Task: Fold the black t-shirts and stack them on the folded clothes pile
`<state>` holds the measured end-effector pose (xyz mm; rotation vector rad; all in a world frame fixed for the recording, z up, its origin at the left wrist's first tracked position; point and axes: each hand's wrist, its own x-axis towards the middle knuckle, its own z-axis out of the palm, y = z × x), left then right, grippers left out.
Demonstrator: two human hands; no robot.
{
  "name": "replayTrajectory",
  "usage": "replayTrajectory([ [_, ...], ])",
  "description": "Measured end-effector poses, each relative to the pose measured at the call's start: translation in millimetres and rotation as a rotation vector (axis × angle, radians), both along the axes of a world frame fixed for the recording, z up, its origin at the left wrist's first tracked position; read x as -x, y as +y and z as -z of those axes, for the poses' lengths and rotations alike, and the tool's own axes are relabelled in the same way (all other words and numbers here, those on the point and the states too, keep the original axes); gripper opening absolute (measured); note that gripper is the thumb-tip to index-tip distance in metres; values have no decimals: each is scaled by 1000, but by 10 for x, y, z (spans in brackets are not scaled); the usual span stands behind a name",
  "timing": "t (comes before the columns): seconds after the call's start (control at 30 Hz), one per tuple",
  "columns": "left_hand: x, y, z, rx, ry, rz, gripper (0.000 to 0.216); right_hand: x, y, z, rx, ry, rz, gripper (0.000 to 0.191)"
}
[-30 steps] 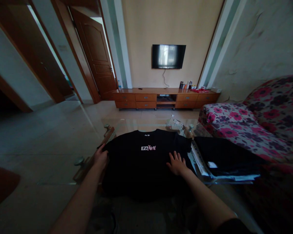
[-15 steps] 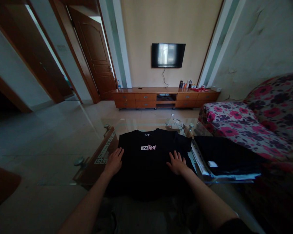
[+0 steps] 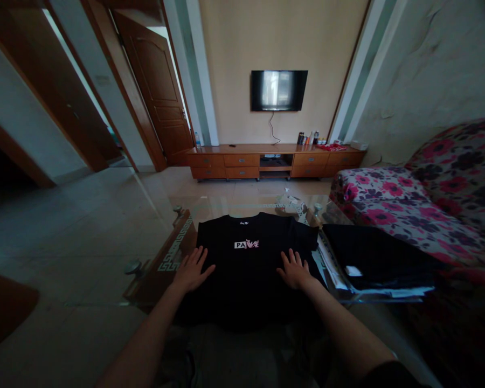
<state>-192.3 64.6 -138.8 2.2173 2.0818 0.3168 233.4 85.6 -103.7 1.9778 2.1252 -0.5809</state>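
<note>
A black T-shirt with a small white and pink chest print lies front up on a glass coffee table. Its left side is folded inward. My left hand lies flat on the shirt's left folded edge, fingers spread. My right hand rests flat on the right part of the shirt, fingers apart. Neither hand holds anything.
A stack of folded dark clothes sits on papers to the right of the shirt. A floral sofa stands at the right. A wooden TV cabinet and a wall TV are at the far wall. Wooden doors are on the left.
My left hand carried the shirt's left sleeve side inward and now lies flat on the fold. My right hand stayed in place.
</note>
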Motion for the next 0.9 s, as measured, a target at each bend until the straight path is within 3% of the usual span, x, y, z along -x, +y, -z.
replayTrajectory([
  [0.17, 263, 73, 23, -88, -25, -183, 67, -3, 13, 30, -14, -2, -2, 80],
  [0.3, 434, -10, 102, 61, -40, -324, 73, 6, 13, 25, -1, 1, 1, 80],
  [0.43, 334, -67, 57, 92, -10, -487, 66, 10, 4, 21, -1, 6, 1, 79],
  [0.57, 182, 27, -123, -38, -150, -433, 43, 9, 9, 40, 0, 12, 9, 79],
  [0.67, 179, 151, -212, 7, -321, -422, 29, 1, 21, 64, 2, 18, 6, 80],
  [0.9, 224, 385, -239, 160, -611, -552, 19, -12, 38, 90, 2, 43, 3, 80],
])
